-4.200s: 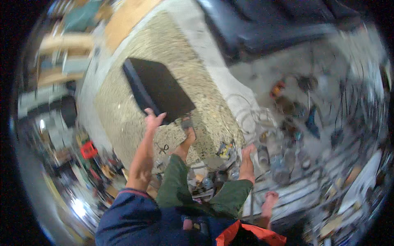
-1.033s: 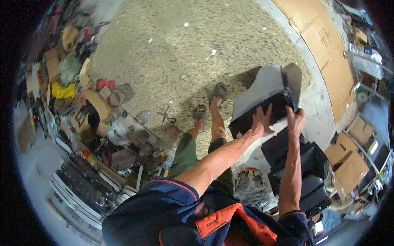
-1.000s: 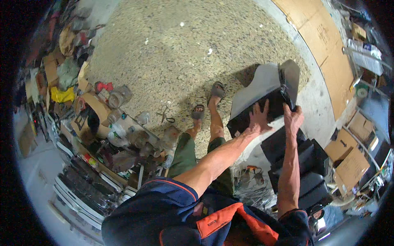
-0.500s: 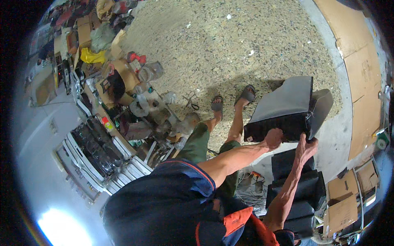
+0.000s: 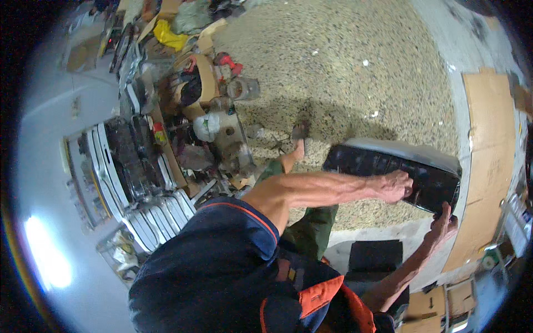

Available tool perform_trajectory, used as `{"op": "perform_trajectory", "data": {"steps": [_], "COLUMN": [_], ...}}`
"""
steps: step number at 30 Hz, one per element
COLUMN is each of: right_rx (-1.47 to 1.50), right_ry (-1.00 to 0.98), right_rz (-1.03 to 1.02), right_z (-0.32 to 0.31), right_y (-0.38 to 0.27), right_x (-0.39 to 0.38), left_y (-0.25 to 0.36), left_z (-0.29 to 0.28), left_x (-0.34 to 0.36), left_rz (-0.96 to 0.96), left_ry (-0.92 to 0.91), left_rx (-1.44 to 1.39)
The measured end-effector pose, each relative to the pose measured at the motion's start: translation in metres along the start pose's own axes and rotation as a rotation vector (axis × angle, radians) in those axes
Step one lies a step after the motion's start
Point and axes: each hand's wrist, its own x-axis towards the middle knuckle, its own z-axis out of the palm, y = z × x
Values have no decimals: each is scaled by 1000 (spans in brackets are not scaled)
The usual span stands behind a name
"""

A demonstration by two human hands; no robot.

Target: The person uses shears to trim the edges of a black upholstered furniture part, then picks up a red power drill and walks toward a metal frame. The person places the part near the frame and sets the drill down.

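From a distance I see a long, glossy black box (image 5: 369, 161) right of centre, handling under way and not yet let go; whether it touches the gritty, speckled floor (image 5: 333, 72) I cannot tell. My right hand (image 5: 444, 223) pinches its lower right corner; my left hand (image 5: 395, 187) curls against its side, grip unclear. Flat brown cardboard (image 5: 484, 127) lies far right.

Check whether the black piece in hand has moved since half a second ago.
Yes, to the right in the picture: the black piece's right end now appears closer to the cardboard sheet.
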Motion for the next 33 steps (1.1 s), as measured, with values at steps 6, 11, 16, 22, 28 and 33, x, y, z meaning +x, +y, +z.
{"op": "perform_trajectory", "data": {"steps": [6,11,16,22,28,33], "right_rx": [546,705,808,580,504,344], "right_ry": [-88,-387,-691,-816,-695,-799], "right_rz": [74,165,421,631,702,800], "right_z": [95,215,368,544,538,529], "right_y": [-86,-153,-191,-217,-186,-160], "right_x": [-84,-144,-185,-245,-271,-244], "left_y": [-103,-195,-323,-476,-496,-487], "left_z": [-189,-329,-405,-449,-439,-456], "left_x": [13,-24,-81,-175,-261,-271], "left_rz": [103,122,29,-179,-34,-394], "left_ry": [-305,-396,-390,-479,-146,-240], "left_rx": [69,373,355,420,169,-172]}}
